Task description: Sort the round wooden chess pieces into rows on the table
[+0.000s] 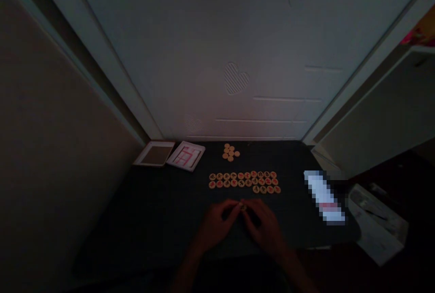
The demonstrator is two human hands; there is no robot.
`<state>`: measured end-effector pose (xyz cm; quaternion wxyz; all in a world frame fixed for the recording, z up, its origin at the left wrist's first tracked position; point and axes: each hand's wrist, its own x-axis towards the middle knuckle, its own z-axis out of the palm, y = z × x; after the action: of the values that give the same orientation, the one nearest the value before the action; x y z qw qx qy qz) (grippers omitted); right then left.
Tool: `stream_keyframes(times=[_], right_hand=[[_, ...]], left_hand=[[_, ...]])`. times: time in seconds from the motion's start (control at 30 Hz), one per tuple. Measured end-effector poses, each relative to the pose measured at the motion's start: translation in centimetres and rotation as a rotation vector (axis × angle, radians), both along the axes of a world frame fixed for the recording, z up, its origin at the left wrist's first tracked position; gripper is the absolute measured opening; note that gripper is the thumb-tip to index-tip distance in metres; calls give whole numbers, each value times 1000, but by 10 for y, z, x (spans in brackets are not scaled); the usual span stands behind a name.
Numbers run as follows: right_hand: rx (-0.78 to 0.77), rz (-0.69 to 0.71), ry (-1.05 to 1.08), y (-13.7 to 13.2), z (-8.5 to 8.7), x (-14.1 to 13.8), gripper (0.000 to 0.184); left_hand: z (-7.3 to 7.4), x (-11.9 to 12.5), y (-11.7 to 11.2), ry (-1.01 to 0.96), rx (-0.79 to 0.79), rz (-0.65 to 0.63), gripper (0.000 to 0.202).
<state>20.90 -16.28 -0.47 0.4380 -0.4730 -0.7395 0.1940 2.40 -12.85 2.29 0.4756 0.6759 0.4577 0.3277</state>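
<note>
Left hand (216, 224) and right hand (267, 224) both got fingers (234, 214) pinching one little disc (243, 207), disc rows (234, 183) right nearby.

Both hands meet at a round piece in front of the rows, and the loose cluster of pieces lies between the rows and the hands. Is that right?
Not quite: the head view shows the loose cluster of pieces beyond the rows, near the white panel. The left hand and right hand do meet at a round piece in front of the rows.
</note>
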Motion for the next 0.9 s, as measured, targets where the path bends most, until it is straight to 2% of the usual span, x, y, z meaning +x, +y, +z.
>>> stream_keyframes(times=[0.23,0.43,0.63,0.9], right_hand=[[-72,-5,81,3,7,1,27],[-121,-32,112,5,3,2,20],[-177,-111,118,4,0,2,19],[-242,-123,136,4,3,3,19]], left_hand=[[-6,0,0,-41,-20,0,19],[-7,1,0,-8,8,9,18],[-5,0,-1,0,0,-15,17],[-6,1,-1,29,7,-2,20]])
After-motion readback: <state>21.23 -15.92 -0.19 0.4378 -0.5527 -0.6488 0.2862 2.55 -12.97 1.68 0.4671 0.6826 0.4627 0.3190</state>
